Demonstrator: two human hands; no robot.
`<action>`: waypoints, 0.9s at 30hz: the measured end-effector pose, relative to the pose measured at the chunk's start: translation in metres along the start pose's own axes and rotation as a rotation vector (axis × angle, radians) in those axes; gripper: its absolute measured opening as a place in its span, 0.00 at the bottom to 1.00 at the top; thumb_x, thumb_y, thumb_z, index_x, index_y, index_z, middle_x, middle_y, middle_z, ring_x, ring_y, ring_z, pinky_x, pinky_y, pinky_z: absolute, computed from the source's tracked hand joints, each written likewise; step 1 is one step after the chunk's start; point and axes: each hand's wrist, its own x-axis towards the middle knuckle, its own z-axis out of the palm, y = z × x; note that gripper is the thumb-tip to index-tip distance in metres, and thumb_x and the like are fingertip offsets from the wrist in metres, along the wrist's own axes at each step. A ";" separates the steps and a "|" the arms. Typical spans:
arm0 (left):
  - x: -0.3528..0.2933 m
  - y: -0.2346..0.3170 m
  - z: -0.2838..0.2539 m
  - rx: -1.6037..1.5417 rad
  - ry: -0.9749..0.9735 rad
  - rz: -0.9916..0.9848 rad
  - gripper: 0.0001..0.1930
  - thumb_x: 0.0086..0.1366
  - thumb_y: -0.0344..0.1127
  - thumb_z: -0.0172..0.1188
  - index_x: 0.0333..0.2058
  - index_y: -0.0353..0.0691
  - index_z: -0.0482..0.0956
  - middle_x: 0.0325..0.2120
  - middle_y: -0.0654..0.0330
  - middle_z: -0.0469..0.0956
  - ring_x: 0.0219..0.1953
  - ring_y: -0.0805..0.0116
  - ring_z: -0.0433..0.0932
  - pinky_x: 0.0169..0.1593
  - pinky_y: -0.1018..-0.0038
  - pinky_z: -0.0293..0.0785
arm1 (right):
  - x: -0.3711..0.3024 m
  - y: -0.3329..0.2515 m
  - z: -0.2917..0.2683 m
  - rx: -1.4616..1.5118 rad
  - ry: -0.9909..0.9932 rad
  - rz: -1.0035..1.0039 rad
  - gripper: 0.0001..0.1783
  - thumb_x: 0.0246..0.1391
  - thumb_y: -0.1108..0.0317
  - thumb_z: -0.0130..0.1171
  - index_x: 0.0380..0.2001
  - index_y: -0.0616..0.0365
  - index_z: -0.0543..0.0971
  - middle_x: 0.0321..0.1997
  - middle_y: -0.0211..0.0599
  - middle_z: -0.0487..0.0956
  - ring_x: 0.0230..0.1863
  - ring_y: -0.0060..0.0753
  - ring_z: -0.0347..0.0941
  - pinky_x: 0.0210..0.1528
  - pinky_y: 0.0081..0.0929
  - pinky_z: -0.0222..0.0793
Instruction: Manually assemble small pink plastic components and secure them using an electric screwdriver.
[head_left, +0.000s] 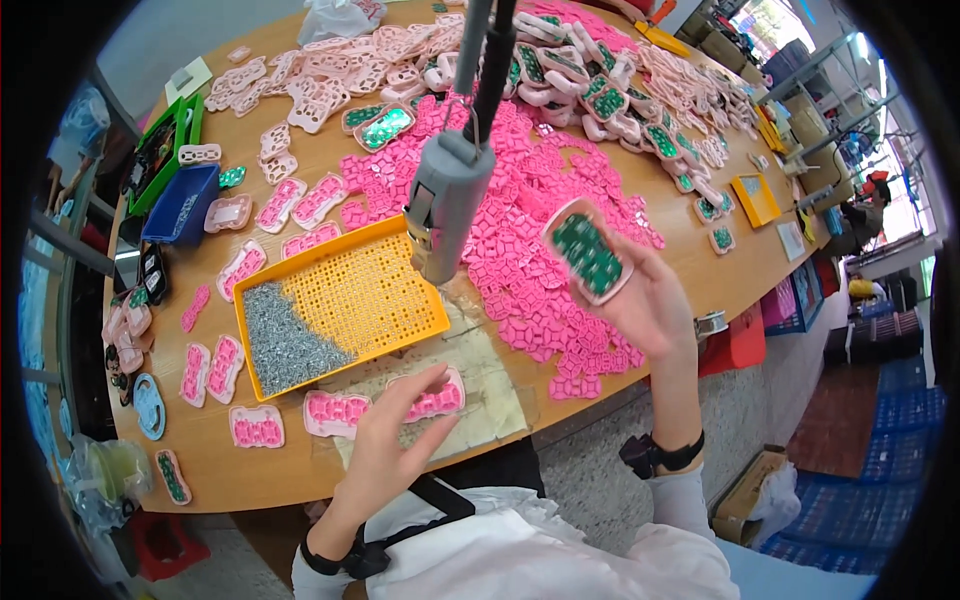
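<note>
At two o'clock of centre, a green-boarded pale-pink shell (587, 252) is clamped in the fingers of the right hand (645, 298); at seven, the left hand (388, 438) is held fingers apart, nothing gripped, beside a pink-filled shell (445, 394). Steadiness is best gained by rim-only contact.

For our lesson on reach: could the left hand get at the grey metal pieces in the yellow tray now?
Probably yes: the left hand looks empty near the yellow tray, and nothing covers the grey metal pieces.
</note>
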 end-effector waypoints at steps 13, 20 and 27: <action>-0.023 -0.017 0.005 -0.447 -0.086 -0.152 0.41 0.44 0.36 0.75 0.57 0.34 0.66 0.56 0.52 0.68 0.59 0.59 0.67 0.60 0.65 0.60 | -0.042 0.159 0.005 0.198 -0.109 0.434 0.28 0.65 0.63 0.44 0.65 0.48 0.53 0.64 0.35 0.61 0.63 0.38 0.61 0.63 0.45 0.59; -0.085 -0.042 0.016 -0.288 -0.149 0.063 0.52 0.43 0.60 0.69 0.60 0.31 0.59 0.55 0.46 0.64 0.59 0.47 0.61 0.63 0.51 0.52 | -0.067 0.208 -0.020 0.488 -0.218 0.702 0.27 0.64 0.64 0.47 0.63 0.51 0.54 0.61 0.34 0.63 0.63 0.33 0.61 0.66 0.46 0.56; -0.086 -0.033 0.007 -0.102 -0.084 0.155 0.47 0.40 0.52 0.73 0.56 0.31 0.67 0.51 0.45 0.66 0.50 0.46 0.67 0.55 0.55 0.63 | -0.066 0.184 -0.011 -0.300 -0.204 0.539 0.23 0.64 0.67 0.46 0.61 0.55 0.58 0.60 0.35 0.64 0.63 0.32 0.60 0.64 0.33 0.57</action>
